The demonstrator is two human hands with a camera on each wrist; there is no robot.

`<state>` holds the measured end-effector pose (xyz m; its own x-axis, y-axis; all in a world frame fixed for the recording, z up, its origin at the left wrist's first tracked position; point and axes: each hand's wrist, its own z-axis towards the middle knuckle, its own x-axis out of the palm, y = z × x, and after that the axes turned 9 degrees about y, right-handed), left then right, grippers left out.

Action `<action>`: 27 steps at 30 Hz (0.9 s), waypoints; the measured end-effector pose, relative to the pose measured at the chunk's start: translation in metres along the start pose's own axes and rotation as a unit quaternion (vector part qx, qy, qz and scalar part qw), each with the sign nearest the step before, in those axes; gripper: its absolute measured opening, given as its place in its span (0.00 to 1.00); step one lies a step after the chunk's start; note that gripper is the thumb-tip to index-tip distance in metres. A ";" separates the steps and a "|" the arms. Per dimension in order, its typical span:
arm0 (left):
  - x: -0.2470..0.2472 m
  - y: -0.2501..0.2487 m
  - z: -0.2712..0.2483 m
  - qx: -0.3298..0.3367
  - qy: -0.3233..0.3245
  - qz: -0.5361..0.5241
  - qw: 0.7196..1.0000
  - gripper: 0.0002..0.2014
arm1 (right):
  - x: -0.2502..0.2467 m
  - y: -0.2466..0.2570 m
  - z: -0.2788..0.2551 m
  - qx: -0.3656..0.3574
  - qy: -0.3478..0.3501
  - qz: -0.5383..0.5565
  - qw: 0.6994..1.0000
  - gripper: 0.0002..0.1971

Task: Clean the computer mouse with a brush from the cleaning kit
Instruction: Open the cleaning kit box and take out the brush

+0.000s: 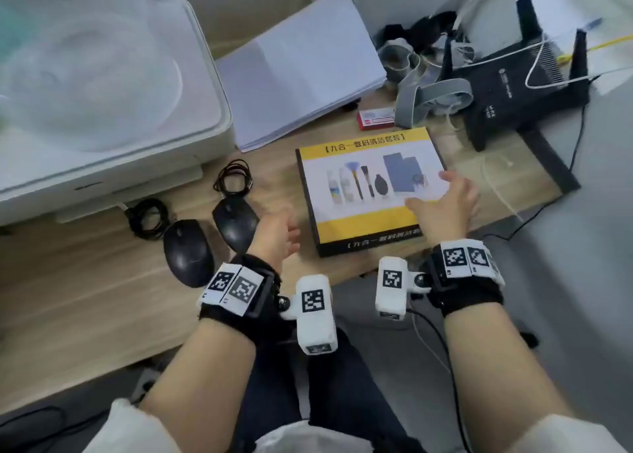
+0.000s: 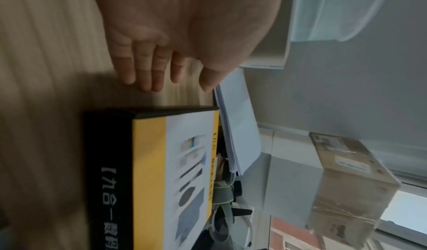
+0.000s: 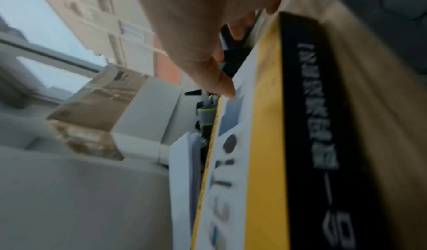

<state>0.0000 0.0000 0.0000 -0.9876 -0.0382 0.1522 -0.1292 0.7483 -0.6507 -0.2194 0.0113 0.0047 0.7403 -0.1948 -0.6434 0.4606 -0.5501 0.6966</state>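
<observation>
The cleaning kit box [image 1: 366, 213], yellow, white and black with brushes pictured on its lid, lies closed on the wooden desk [image 1: 68, 281]. Two black computer mice lie to its left, one nearer [image 1: 188, 250] and one farther [image 1: 234, 223]. My left hand [image 1: 279, 238] hovers open between the farther mouse and the box, holding nothing; its straight fingers [image 2: 148, 71] stop just short of the box [image 2: 150, 162]. My right hand [image 1: 443, 201] is spread over the box's right near corner, thumb [image 3: 219, 82] at the lid [image 3: 265, 144]. No brush is in view.
A white printer [image 1: 102, 110] fills the left. A paper stack [image 1: 301, 72] lies behind the box, with a small red box [image 1: 375, 117], a grey strap [image 1: 421, 93] and a black router [image 1: 513, 86] with cables. Coiled mouse cords [image 1: 233, 178] lie behind the mice.
</observation>
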 end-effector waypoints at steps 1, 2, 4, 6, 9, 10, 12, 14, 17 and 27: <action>0.006 0.002 0.002 -0.010 -0.008 -0.007 1.000 0.18 | -0.005 -0.008 0.005 0.032 -0.021 0.024 0.999 0.38; 0.012 0.004 0.006 -0.017 -0.011 -0.008 1.000 0.17 | -0.011 -0.014 0.011 0.064 -0.031 0.071 0.995 0.41; 0.022 0.007 0.008 -0.015 -0.010 -0.013 1.000 0.13 | -0.021 -0.028 0.019 0.116 0.009 0.185 0.976 0.39; 0.029 0.007 0.006 -0.016 -0.023 -0.021 0.999 0.12 | -0.025 -0.038 0.025 0.121 0.065 0.222 0.965 0.28; 0.035 0.006 0.006 -0.011 -0.039 -0.013 0.999 0.10 | -0.028 -0.048 0.031 0.074 0.084 0.232 0.966 0.11; 0.035 0.005 0.004 -0.018 -0.040 -0.012 0.999 0.11 | -0.028 -0.051 0.031 0.070 0.089 0.247 0.962 0.10; 0.034 0.004 0.003 -0.032 -0.037 -0.014 0.999 0.12 | -0.029 -0.053 0.029 0.067 0.107 0.276 0.953 0.12; 0.033 0.003 0.001 -0.044 -0.029 -0.013 0.999 0.13 | -0.031 -0.053 0.027 0.079 0.131 0.310 0.938 0.14; 0.029 0.001 -0.002 -0.060 -0.021 0.030 0.998 0.09 | -0.034 -0.053 0.025 0.121 0.165 0.362 0.910 0.17; 0.019 0.001 -0.011 -0.102 0.028 0.070 0.992 0.10 | -0.041 -0.064 0.021 0.109 0.112 0.194 0.968 0.39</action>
<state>-0.0184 0.0073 0.0102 -0.9873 0.1087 0.1160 0.0355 0.8619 -0.5058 -0.2894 0.0375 -0.0197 0.9357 -0.2537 -0.2451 0.0302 -0.6346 0.7723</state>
